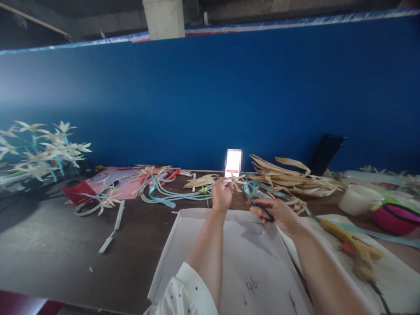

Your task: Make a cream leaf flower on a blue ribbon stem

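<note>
My left hand (pixel 223 192) is closed in a pinch on a pale piece of corn husk (pixel 235 178), held above the far edge of a white cardboard box lid (pixel 200 232). My right hand (pixel 274 214) grips a pair of scissors with dark handles (pixel 266 211). Their blades point up and left, toward the husk; whether they touch it I cannot tell. Behind my hands a lit phone screen (pixel 233 162) stands against the blue wall. A heap of dried corn husks (pixel 295 179) lies beyond my right hand.
A yellow glue gun (pixel 356 249) lies on a pale sheet at the right, near a white cup (pixel 357 199) and a pink pouch (pixel 395 218). Light blue tubing (pixel 164 192) coils left of my hands. Husk flowers (pixel 46 151) stand at the far left. A blue wall (pixel 210 100) closes off the back.
</note>
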`<state>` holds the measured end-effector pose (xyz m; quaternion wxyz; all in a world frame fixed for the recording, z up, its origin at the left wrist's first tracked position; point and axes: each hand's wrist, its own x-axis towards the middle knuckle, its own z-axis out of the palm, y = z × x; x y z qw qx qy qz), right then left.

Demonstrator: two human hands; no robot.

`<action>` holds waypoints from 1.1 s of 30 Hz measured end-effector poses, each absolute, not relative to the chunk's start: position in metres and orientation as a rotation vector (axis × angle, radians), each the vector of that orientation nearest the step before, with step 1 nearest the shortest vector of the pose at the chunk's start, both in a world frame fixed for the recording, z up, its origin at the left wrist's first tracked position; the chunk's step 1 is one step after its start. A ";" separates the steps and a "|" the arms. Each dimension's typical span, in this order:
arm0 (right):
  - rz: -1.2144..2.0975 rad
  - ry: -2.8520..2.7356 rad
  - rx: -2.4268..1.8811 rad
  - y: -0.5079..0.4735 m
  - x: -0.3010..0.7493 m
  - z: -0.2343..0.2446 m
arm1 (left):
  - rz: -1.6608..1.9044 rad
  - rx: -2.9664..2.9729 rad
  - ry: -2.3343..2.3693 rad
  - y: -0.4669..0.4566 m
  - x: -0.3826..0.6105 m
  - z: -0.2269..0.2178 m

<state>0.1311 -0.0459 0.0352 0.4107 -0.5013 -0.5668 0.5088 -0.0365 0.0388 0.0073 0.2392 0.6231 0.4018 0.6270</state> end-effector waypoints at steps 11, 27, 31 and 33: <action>1.280 -1.408 -1.266 -0.046 0.130 0.036 | 1.737 1.703 1.101 0.039 -0.036 0.007; 1.288 -1.437 -1.269 -0.047 0.127 0.039 | 1.694 1.529 1.205 0.042 -0.036 0.008; 1.276 -1.410 -1.265 -0.047 0.127 0.040 | 1.682 1.499 1.214 0.041 -0.036 0.009; 1.276 -1.402 -1.268 -0.047 0.127 0.041 | 1.675 1.488 1.205 0.041 -0.035 0.010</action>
